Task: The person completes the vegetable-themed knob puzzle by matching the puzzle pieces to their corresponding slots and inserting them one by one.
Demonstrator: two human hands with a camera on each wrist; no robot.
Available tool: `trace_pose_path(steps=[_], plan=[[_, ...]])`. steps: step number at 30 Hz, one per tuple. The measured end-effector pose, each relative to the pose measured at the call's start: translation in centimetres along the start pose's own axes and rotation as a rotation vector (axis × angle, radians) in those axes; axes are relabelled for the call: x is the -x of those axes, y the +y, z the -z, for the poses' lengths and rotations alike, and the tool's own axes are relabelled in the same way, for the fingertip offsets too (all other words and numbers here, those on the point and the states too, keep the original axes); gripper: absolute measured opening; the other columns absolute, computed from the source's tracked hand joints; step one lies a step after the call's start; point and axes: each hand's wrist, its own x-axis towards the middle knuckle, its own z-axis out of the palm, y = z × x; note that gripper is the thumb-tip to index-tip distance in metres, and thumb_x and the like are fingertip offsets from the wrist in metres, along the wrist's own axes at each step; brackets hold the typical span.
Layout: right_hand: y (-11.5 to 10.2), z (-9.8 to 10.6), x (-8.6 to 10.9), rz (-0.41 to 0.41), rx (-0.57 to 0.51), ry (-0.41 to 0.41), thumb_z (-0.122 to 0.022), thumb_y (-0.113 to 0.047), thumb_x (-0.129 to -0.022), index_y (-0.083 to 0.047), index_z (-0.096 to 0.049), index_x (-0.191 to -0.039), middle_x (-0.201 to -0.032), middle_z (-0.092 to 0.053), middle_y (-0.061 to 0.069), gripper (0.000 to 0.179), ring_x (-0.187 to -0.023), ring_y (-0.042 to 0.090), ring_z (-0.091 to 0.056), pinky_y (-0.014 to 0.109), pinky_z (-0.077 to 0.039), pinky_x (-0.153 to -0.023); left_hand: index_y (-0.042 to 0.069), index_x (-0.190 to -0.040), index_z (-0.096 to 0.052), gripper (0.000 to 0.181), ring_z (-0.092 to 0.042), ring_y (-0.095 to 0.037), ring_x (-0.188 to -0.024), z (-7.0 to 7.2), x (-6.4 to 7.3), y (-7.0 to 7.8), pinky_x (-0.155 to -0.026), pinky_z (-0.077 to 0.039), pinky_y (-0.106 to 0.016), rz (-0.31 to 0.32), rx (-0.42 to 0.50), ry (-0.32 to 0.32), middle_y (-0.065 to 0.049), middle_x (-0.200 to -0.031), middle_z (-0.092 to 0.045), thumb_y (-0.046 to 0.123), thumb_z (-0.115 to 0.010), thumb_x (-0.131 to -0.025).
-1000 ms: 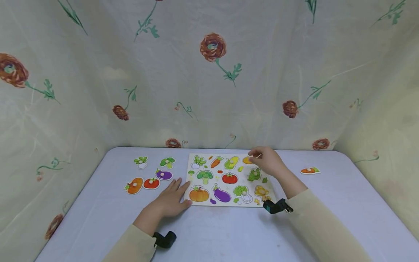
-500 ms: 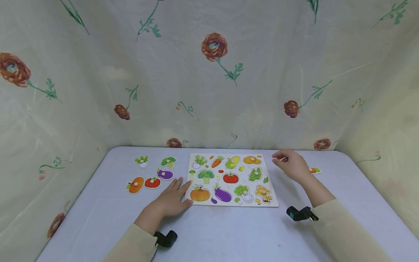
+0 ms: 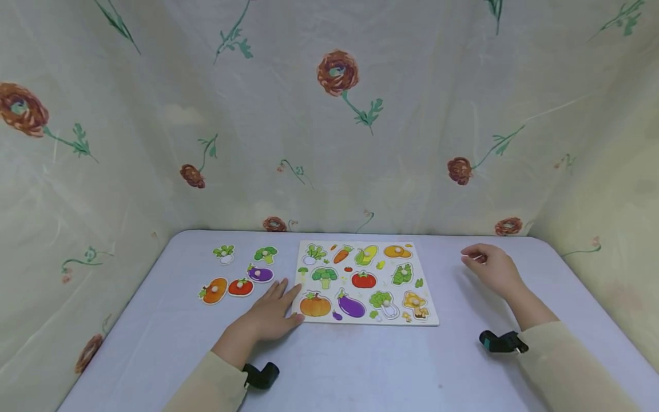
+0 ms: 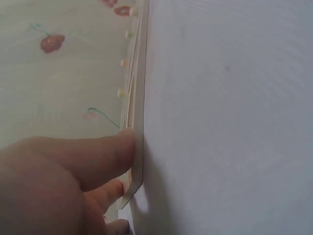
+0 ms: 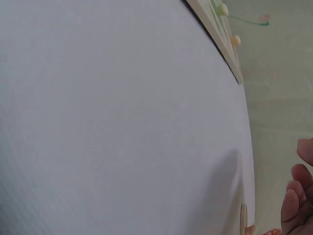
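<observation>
A white vegetable puzzle board (image 3: 329, 318) lies mid-table. My left hand (image 3: 270, 315) rests at its left edge with fingers extended; in the left wrist view the thumb (image 4: 105, 154) touches the board's side. To the right of the board, above the table, is my right hand (image 3: 494, 272), fingers loosely bent and nothing visible in them. Below those fingers, a thin flat piece (image 5: 243, 220) with an orange knob shows edge-on in the right wrist view; the hand hides it in the head view. Knobbed potato (image 3: 397, 252), corn (image 3: 366, 256) and mushroom (image 3: 413, 300) pieces sit in the board.
Left of the board lie loose pieces: a radish (image 3: 224, 254), a broccoli (image 3: 265, 254), an eggplant (image 3: 260, 274), a tomato (image 3: 240, 287) and a pumpkin (image 3: 213, 291). Flowered cloth (image 3: 401, 143) hangs behind the white table (image 3: 370, 366) and along both sides.
My right hand has moved from the potato piece at the board's upper right to the right, over the spot where the carrot piece was visible. My left hand has stayed put.
</observation>
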Motion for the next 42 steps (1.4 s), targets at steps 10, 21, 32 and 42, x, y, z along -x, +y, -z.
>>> trace_pose_path(steps=[10,21,32,42], plan=[[4.0,0.7,0.1,-0.069,0.010,0.020,-0.063,-0.014,-0.096,0.006,-0.067,-0.112,-0.102,-0.068,0.023,0.026,-0.090,0.035,-0.063,0.036,-0.045,-0.070,0.018,-0.157,-0.034,0.074,-0.009,-0.035,-0.153,0.0,-0.2,0.0,-0.117,-0.020,-0.062,-0.002,-0.003,0.002,-0.014,-0.166,-0.018,0.046,-0.062,-0.095],[5.4,1.1,0.3,-0.175,-0.013,-0.028,-0.060,-0.013,-0.097,0.010,-0.064,-0.116,-0.108,-0.063,0.031,0.030,-0.092,0.039,-0.058,0.032,-0.045,-0.067,0.018,-0.157,-0.034,0.073,-0.009,-0.035,-0.153,-0.1,-0.1,0.0,-0.117,-0.020,-0.061,0.008,-0.005,-0.001,-0.014,-0.166,-0.017,0.046,-0.062,-0.095],[6.1,0.9,-0.1,-0.198,-0.010,-0.064,-0.063,-0.013,-0.096,0.011,-0.064,-0.110,-0.101,-0.065,0.027,0.028,-0.089,0.036,-0.058,0.036,-0.042,-0.070,0.018,-0.157,-0.034,0.074,-0.010,-0.036,-0.153,-0.1,-0.3,-0.2,-0.117,-0.020,-0.061,0.001,-0.013,0.002,-0.014,-0.166,-0.017,0.047,-0.062,-0.095],[6.0,0.9,-0.2,-0.216,0.001,-0.120,-0.061,-0.009,-0.098,0.010,-0.063,-0.112,-0.102,-0.063,0.027,0.024,-0.090,0.036,-0.055,0.043,-0.043,-0.075,0.018,-0.157,-0.034,0.074,-0.010,-0.035,-0.153,-0.2,-0.3,-0.2,-0.117,-0.020,-0.061,-0.002,-0.006,0.003,-0.014,-0.166,-0.018,0.046,-0.062,-0.095]])
